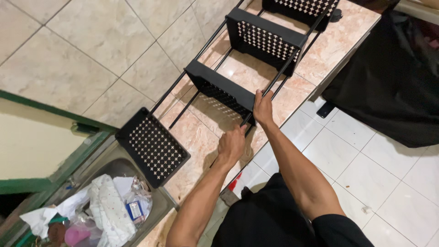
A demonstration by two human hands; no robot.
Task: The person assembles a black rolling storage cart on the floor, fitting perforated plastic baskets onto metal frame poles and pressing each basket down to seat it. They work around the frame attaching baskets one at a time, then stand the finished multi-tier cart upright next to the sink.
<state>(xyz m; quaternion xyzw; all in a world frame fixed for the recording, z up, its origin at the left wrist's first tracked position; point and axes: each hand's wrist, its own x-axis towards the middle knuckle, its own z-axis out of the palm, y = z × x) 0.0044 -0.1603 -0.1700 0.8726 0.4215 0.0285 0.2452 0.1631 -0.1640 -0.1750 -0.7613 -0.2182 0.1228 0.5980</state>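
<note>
A black tiered rack (256, 39) with perforated shelves and thin black rods lies across a tan marble counter (329, 43). My left hand (231, 145) is closed around the lower end of a rod near the counter's front edge. My right hand (263, 109) grips the same front rod a little higher, beside the middle shelf (219, 87). The lowest shelf (153, 146) hangs over the sink's edge.
A steel sink (112, 167) at the lower left holds white cloth, plastic bags and wrappers (109, 208). Beige wall tiles rise behind the counter. A large black bag (393, 82) sits on the white tiled floor at the right. A green window frame (55, 112) is at the left.
</note>
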